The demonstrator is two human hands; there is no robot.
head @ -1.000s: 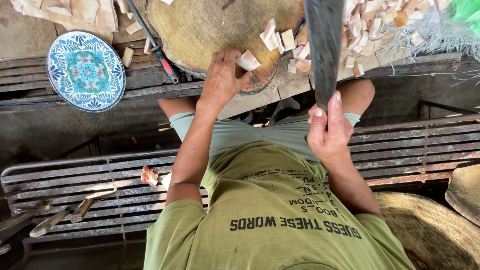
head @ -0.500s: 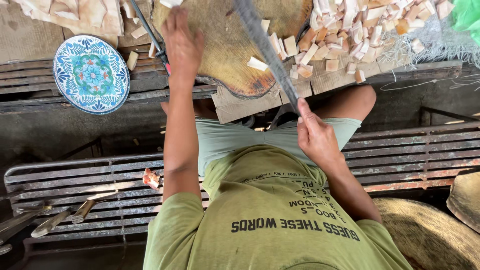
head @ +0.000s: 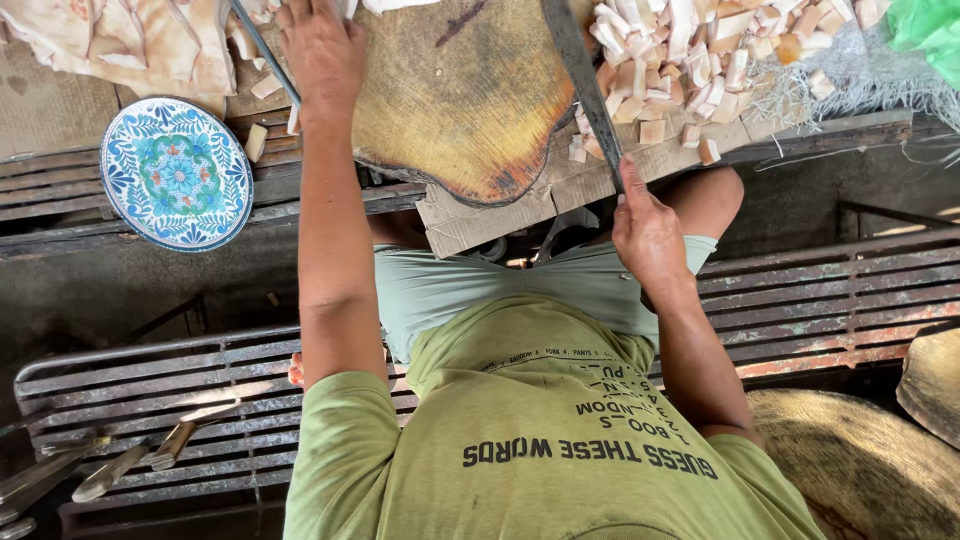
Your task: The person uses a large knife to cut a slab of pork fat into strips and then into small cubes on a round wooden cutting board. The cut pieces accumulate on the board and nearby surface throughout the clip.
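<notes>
Over the round chopping block (head: 460, 110) | right hand (head: 648, 225) is clenching the cleaver (head: 580, 80) | left hand (head: 322, 50), grip unclear, is reaching across | best keeping fingers away from the blade

**Colours and patterns observed**

Plate (head: 177, 172): round, blue-and-white floral border, turquoise centre with a green and orange flower motif. Chopping block (head: 455, 95): yellow-brown wood, darkened to near black along the rim, one dark streak on top. Cut pieces (head: 690, 55): cream-white with pale orange-tan sides. Blade (head: 582, 85): dull dark grey. Shirt (head: 540, 440): olive green with black lettering. Shorts (head: 480, 285): pale grey-green. Bench slats (head: 800, 300): rusted grey-brown. Bag (head: 925, 30) at the corner: bright green, possibly plastic
</notes>
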